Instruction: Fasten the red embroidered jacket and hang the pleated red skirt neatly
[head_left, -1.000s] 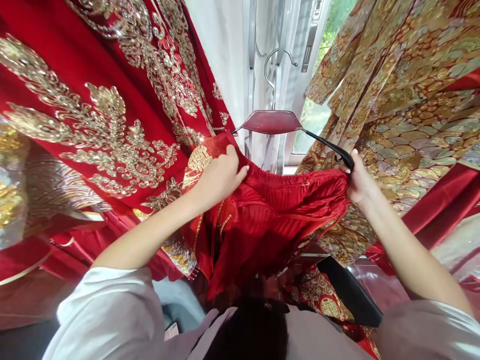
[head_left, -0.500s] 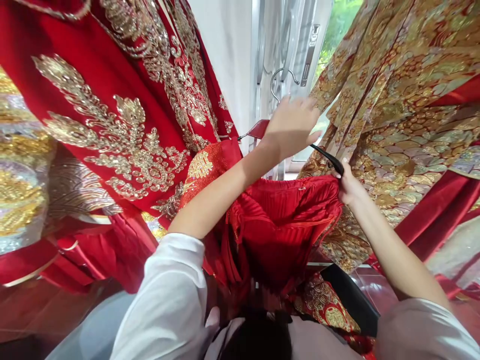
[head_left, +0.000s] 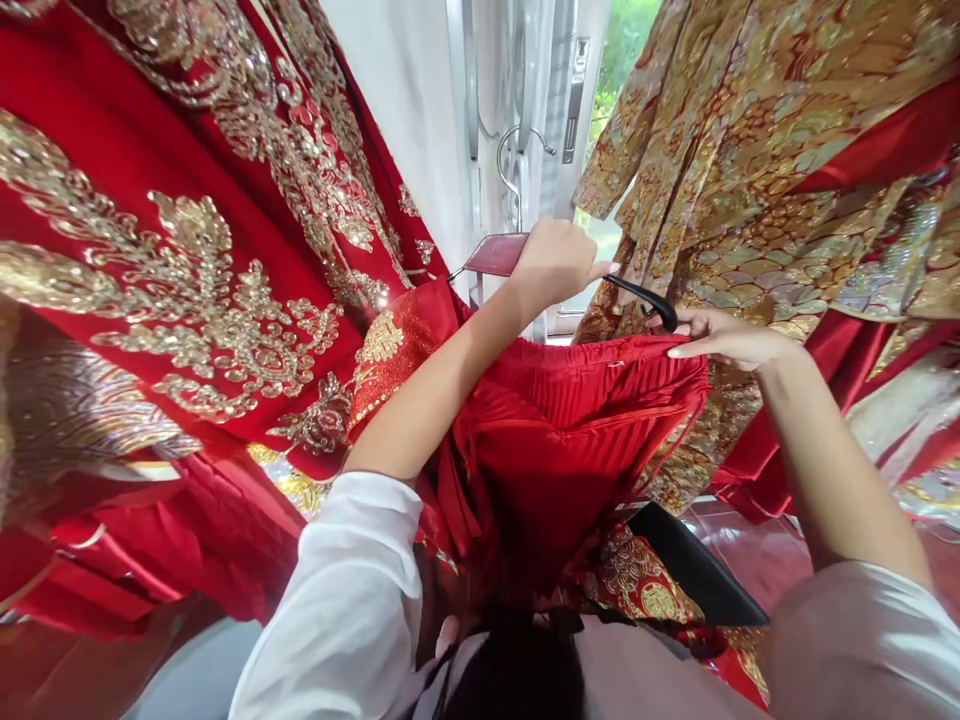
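Note:
My left hand (head_left: 559,258) is closed around the middle of a clothes hanger (head_left: 495,254), whose metal hook rises above my fingers. The hanger has a maroon bar on the left and a black arm on the right. Below it hangs a red pleated skirt (head_left: 570,440), its gathered waistband spread sideways and its left end up by the hanger's left clip. At the skirt's right top corner, my right hand (head_left: 727,338) grips the waistband beside the black tip. Its thumb lies in front of the fabric; the other fingers are partly hidden behind.
A red garment with gold sequin embroidery (head_left: 247,330) hangs close on the left. Gold brocade garments (head_left: 750,220) hang on the right. Behind the hanger is a door frame with a lock plate (head_left: 576,100). Below lie a black box (head_left: 701,560) and patterned red-gold cloth (head_left: 649,580).
The view has shifted right. My right hand has moved from the hanger's black tip to the skirt's waistband, drawing its corner outward. My left hand stays on the hanger.

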